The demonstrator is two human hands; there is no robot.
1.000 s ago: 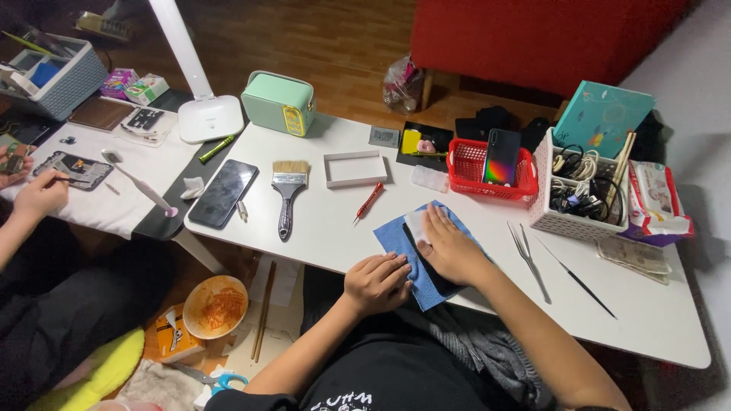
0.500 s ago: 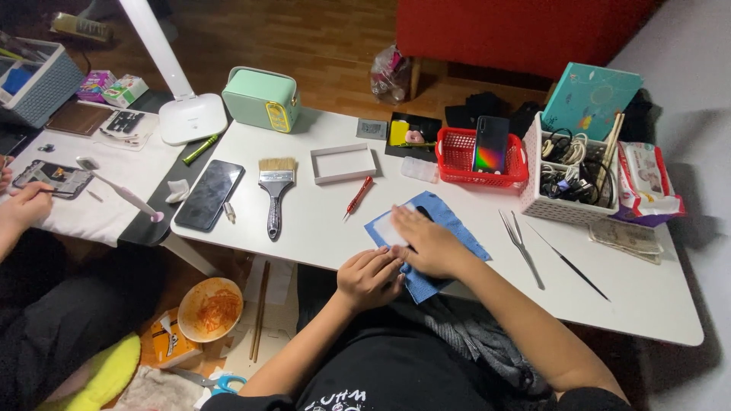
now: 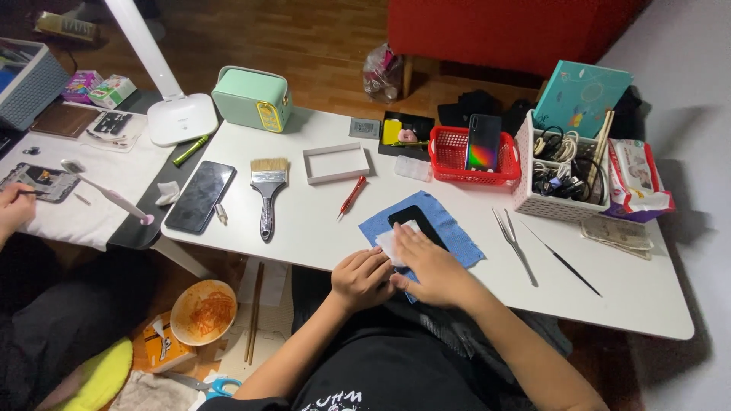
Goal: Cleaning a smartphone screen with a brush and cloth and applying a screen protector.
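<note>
The right hand (image 3: 434, 270) pressed a white wipe (image 3: 390, 242) flat on the black phone (image 3: 416, 223). The left hand (image 3: 362, 278) was curled beside it on the blue cloth (image 3: 457, 232). Tweezers (image 3: 514, 243) lay nearby.

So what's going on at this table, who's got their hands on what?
The person wearing the camera presses a small white wipe onto a black phone with the right hand. The phone lies on a blue cloth on the white table. The left hand rests fisted at the cloth's edge. A brush, red screwdriver and tweezers lie untouched. At far left, another person's hand works on an opened phone.
</note>
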